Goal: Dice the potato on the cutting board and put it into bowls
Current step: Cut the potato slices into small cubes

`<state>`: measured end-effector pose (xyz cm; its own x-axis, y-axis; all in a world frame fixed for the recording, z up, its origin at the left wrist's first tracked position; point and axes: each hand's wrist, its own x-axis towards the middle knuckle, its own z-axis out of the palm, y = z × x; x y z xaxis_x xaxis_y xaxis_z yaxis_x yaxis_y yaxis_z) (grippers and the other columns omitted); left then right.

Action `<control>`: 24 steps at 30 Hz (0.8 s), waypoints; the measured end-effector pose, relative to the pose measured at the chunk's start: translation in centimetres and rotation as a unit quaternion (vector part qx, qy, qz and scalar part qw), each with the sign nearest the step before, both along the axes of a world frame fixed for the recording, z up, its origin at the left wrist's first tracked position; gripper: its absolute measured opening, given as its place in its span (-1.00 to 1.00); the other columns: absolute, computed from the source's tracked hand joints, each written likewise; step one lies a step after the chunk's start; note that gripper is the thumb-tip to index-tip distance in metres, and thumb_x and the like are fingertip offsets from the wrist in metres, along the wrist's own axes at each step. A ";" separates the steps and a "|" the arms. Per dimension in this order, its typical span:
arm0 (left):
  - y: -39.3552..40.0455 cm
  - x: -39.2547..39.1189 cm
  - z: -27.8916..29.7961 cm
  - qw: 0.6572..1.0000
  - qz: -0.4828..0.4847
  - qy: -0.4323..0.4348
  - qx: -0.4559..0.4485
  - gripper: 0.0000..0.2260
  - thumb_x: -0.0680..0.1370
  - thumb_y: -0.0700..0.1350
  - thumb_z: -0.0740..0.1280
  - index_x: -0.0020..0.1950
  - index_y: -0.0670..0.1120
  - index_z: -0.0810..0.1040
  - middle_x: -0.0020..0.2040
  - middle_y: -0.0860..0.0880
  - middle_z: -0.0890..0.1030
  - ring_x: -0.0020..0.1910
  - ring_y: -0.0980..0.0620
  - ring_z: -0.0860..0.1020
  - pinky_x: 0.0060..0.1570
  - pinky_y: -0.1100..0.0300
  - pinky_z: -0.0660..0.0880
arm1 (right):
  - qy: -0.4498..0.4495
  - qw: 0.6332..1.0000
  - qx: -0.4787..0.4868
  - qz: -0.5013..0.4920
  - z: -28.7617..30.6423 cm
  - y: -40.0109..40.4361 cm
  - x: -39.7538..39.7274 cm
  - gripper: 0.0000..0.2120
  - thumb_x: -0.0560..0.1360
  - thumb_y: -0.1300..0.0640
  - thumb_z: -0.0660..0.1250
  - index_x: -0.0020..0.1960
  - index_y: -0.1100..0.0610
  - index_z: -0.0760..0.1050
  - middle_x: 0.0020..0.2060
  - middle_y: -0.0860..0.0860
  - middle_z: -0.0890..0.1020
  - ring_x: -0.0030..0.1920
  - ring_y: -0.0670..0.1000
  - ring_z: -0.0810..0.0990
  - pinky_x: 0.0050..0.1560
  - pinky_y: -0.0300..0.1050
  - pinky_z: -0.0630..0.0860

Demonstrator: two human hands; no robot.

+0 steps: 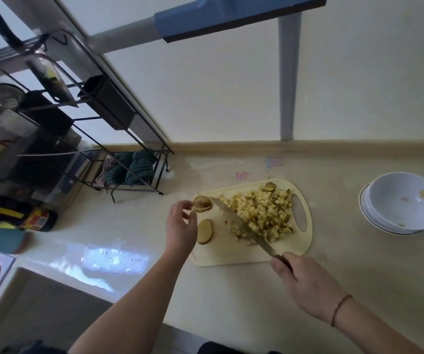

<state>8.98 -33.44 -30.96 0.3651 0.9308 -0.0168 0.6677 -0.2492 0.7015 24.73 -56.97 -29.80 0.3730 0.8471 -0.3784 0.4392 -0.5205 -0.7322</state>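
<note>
right hand point(305, 284) nearest, fingers wrapped round the handle of the knife point(241, 226); blade lies flat-ish across the cutting board point(234, 254), edge against the near-left side of the diced pile point(259, 213); left hand point(181, 226) at the board's left edge, fingertips pinching a stack of potato slices point(202, 203) at the far-left corner; one more slice point(205, 231) lies flat on the board just beside that hand, apart from the pile; an end piece point(269, 186) sits at the far edge of the pile; step looks like late dicing: most of the potato is cubed, a few rounds left; next move probably wants the pinched stack brought under the blade, fingertips tucked clear, cut to strips then cubes; then the transfer; stacked bowls point(405, 200) well apart to the right on the counter point(359, 277), top one nearly empty, a few scraps inside; wire rack point(119, 149) far left against the wall
</note>
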 end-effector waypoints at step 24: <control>-1.9 -5.4 -5.8 0.957 -0.218 0.189 0.036 -0.39 0.43 0.16 0.52 0.39 -0.08 0.49 0.18 -0.06 0.52 0.10 -0.18 0.54 0.12 -0.04 0.54 | 0.130 0.987 -0.078 -0.048 -1.6 3.5 -6.3 -0.60 0.58 -0.12 0.17 -0.32 0.10 0.38 -0.55 -0.07 0.45 -0.51 -0.14 0.41 -0.39 -0.20 0.34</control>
<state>3.56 -35.39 -36.79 0.6997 0.6951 -0.1651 0.6916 -0.6010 0.4007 18.44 -53.43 -31.36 0.3230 0.7362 -0.5947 0.1904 -0.6660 -0.7212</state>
